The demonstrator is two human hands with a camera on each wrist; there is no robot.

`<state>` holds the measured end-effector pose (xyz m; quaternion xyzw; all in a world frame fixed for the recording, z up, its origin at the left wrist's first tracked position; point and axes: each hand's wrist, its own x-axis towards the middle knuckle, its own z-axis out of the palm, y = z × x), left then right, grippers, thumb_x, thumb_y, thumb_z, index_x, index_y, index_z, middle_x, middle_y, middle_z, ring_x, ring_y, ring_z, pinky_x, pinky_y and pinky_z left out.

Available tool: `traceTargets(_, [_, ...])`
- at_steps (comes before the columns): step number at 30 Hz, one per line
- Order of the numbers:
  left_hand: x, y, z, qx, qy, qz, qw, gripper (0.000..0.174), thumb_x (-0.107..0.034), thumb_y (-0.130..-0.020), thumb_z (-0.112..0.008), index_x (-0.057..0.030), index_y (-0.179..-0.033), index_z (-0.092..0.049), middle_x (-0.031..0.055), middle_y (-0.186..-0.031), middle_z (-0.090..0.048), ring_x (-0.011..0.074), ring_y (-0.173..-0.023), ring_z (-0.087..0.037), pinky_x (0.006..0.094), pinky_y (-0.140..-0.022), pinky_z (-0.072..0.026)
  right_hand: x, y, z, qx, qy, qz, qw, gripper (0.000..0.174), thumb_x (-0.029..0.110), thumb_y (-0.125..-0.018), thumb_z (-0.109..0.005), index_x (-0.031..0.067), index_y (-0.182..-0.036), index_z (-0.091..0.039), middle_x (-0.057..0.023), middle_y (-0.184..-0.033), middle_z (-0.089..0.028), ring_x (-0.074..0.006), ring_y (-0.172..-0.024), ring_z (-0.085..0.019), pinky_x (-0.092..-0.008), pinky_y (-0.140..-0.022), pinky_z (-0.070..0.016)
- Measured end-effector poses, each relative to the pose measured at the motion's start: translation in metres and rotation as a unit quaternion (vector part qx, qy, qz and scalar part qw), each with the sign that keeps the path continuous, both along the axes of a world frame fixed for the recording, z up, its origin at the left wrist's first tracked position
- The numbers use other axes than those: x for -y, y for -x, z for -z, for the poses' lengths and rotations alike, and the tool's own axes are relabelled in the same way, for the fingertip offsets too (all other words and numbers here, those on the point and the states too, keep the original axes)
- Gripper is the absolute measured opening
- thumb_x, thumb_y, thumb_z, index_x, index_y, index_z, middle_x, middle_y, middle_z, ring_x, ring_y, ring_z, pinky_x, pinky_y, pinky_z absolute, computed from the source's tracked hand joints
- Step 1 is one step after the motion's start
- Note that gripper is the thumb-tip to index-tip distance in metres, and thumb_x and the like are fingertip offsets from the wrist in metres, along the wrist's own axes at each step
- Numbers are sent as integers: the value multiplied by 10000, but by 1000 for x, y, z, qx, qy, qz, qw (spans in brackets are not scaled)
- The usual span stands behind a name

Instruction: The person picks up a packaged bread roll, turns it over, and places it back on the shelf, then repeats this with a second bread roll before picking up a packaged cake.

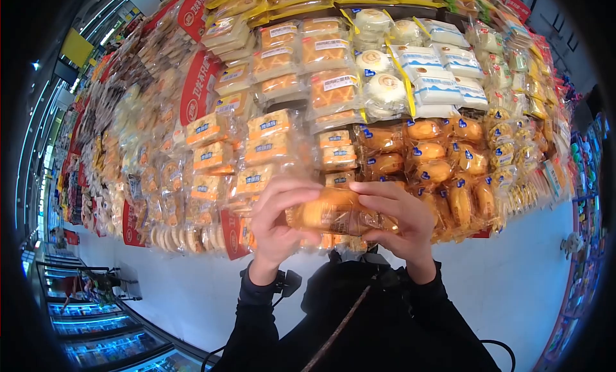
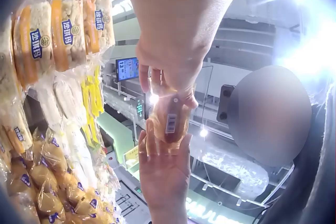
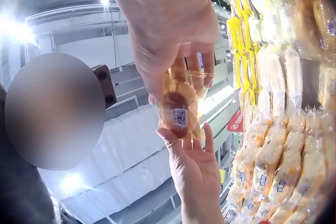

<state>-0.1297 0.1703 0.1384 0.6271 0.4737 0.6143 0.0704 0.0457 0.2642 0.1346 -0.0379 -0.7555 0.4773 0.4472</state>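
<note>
A clear-wrapped golden bread roll [image 1: 330, 210] is held between both hands in front of the display. The left hand [image 1: 276, 221] grips its left end, and the right hand [image 1: 404, 221] grips its right end, thumbs below and fingers above. In the left wrist view a barcode label shows on the wrapped roll [image 2: 170, 121], with the left hand [image 2: 170, 69] above and the right hand [image 2: 165, 182] below. The right wrist view shows the roll [image 3: 178, 113] between the right hand [image 3: 173, 40] and the left hand [image 3: 197, 182].
Packed snacks fill the display: orange-and-white packets [image 1: 266, 147], wrapped rolls [image 1: 459, 202], white-wrapped cakes [image 1: 385, 88] and waffle-patterned packs [image 1: 333, 90]. Red signs [image 1: 196, 86] divide the left part. A pale floor [image 1: 186, 295] lies below, with lit shelves [image 1: 102, 324] at lower left.
</note>
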Motion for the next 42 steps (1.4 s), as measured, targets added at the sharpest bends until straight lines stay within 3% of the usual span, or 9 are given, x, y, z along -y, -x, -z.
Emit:
traceTargets(4, [-2,-5,6,109,9,66,992,532,-479,-683,-619,-21,-947,-566,104,-917,-547,198,-876,-522,285,-739,-411,2,2,7,-39,-57,43,997,390,177,-664,-671,23,-1013,-590,-155,-1070,-564,-283,-893,-582,-300,-735,-472])
traceTargets(11, [-23,-17,11,299,53,145,942,407,-360,-865,-466,16,-1010,-520,111,-979,-532,190,-943,-508,306,-831,-386,18,6,7,-50,-124,177,975,326,228,-774,-590,11,-1016,-575,-216,-1032,-564,-301,-854,-599,-291,-687,-484])
traceTargets(15, [-35,-23,4,313,77,151,935,349,-302,-886,-446,5,-1033,-525,79,-1000,-548,142,-946,-503,262,-816,-390,24,7,13,-68,-158,224,959,297,237,-849,-513,31,-1062,-527,-307,-1040,-518,-367,-862,-587,-332,-691,-492])
traceTargets(18, [-39,-32,-2,400,113,164,895,341,-302,-888,-445,0,-1019,-536,51,-952,-559,117,-886,-517,244,-766,-407,25,4,17,-46,-181,244,952,307,231,-873,-451,51,-1121,-474,-340,-1061,-486,-412,-918,-554,-386,-725,-487])
traceTargets(20, [-41,-32,-4,403,133,174,889,326,-324,-869,-473,-24,-988,-518,89,-977,-520,160,-901,-518,276,-783,-423,23,2,21,-27,-214,250,944,354,213,-913,-335,51,-1218,-414,-348,-1082,-469,-436,-980,-519,-427,-755,-475])
traceTargets(24, [-42,-33,-9,397,167,170,886,305,-327,-862,-487,-35,-943,-513,100,-962,-508,171,-898,-513,283,-779,-430,21,1,27,-34,-224,267,937,360,198,-908,-325,17,-1204,-417,-352,-1092,-460,-450,-980,-512,-431,-755,-473])
traceTargets(34, [-36,-36,-18,310,118,148,932,319,-307,-855,-488,7,-892,-534,105,-942,-513,179,-917,-483,308,-805,-383,24,-7,29,-57,-191,198,960,351,264,-846,-518,0,-979,-328,-427,-1038,-418,-461,-995,-487,-459,-822,-453])
traceTargets(37, [-33,-35,-21,306,143,142,930,311,-295,-856,-484,8,-897,-543,104,-938,-524,186,-922,-485,317,-816,-378,29,-1,30,-116,-118,219,962,385,273,-736,-673,-2,-779,-408,-372,-1061,-465,-441,-922,-548,-344,-703,-489])
traceTargets(42, [-32,-37,-22,346,143,157,914,303,-289,-859,-482,4,-904,-545,97,-940,-532,184,-925,-487,319,-824,-376,30,-3,31,-105,-114,215,964,380,264,-718,-692,34,-829,-411,-369,-1046,-475,-440,-909,-553,-344,-686,-496])
